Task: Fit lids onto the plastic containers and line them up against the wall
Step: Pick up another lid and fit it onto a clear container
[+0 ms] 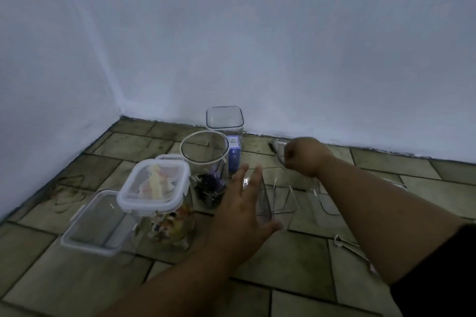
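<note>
Several clear plastic containers stand on the tiled floor. A square one (pixel 224 118) sits against the wall (pixel 283 59) with a lid on. In front of it is an open round jar (pixel 204 148) holding dark binder clips. A tall container with a white clip lid (pixel 154 183) holds small toys, and a low lidded box (pixel 94 222) lies to its left. My left hand (pixel 242 208) is spread with straight fingers against the left side of an open square container (pixel 279 199). My right hand (pixel 302 157) is curled around a tilted clear lid (pixel 277 148) near the wall.
Another clear plastic piece (pixel 327 202) lies under my right forearm. A loose metal binder clip (pixel 340 240) rests on the tiles at the right. The two walls meet in a corner (pixel 121 110) at the left. A blue-labelled item (pixel 234 152) shows through the square container.
</note>
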